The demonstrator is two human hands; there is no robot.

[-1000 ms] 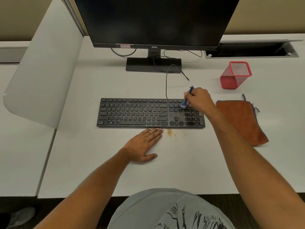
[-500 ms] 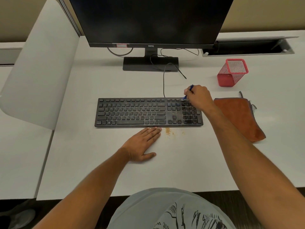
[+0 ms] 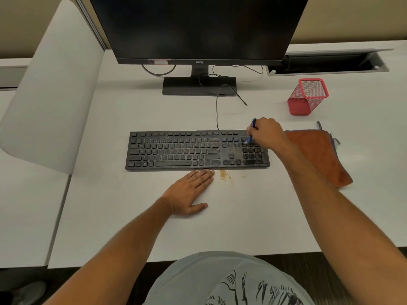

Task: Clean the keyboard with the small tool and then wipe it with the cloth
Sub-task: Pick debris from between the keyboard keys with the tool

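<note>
The black keyboard lies flat on the white desk, in front of the monitor; the right hand has its fingers curled tight around a small blue brush, its tip down on the number keys; the left hand lies flat, fingers straight and close together, fingertips touching the keyboard's near edge; brown crumbs sit beside them; the orange cloth lies just right of the keyboard.

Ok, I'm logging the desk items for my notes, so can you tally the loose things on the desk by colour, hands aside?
Black: 2, the keyboard and the monitor.
Blue: 1, the small tool gripped by the right hand.
Orange: 1, the cloth.
Red: 1, the mesh pen holder.
Total: 5.
</note>
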